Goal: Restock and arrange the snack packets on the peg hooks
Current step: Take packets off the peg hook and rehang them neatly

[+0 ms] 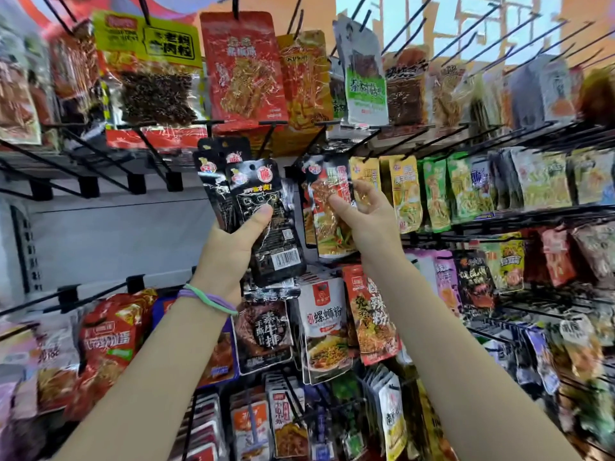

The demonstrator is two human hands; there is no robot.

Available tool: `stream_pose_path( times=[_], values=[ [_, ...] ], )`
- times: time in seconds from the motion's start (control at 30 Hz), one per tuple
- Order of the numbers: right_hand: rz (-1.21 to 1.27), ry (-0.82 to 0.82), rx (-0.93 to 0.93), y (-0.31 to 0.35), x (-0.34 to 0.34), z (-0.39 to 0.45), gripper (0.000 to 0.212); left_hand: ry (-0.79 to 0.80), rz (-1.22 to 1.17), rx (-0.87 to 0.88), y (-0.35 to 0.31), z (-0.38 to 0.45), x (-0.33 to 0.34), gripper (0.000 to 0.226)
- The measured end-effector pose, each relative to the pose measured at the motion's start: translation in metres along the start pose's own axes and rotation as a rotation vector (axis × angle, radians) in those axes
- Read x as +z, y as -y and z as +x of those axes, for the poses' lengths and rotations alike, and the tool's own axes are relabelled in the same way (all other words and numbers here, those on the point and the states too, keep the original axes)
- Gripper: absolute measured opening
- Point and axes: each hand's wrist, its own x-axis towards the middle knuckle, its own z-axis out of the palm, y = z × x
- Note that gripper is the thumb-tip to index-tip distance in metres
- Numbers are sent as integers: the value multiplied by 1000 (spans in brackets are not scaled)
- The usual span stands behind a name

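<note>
Both arms reach up into the middle of the frame, in front of a wall of black peg hooks hung with snack packets. The left hand, with purple and green bands round its wrist, grips a small fan of black packets just left of centre; its thumb is pressed flat across the front packet and the other fingers are curled behind, out of sight. These black packets stand upright, their hang holes at the top and a barcode near the lower edge of the front one. The right hand, just right of centre, pinches a red and clear packet between thumb and curled fingers; that packet hangs in the middle row, and its top edge reaches up toward a hook, though whether it sits on the peg cannot be told. Just beside it to the right hang yellow packets and then green packets in the same row. In the upper row a large red packet hangs at top centre, with a yellow-labelled packet of dark pieces to its left. To the left of the black packets several hooks stick out bare over a grey back panel. Below the hands, a white packet hangs at lower centre.
</note>
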Motion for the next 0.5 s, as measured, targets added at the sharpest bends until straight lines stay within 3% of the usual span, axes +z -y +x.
stream_pose_path(
  times=[0.17,0.33,0.5],
  values=[
    [-12,9,-18,2,8,26,36,-7,23,-80,11,15,-4,122],
    [3,7,-29,-2,10,40,45,27,18,-98,6,10,0,91],
    [-31,16,-45,-8,9,43,46,70,-7,-85,7,12,-1,92]
  ],
)
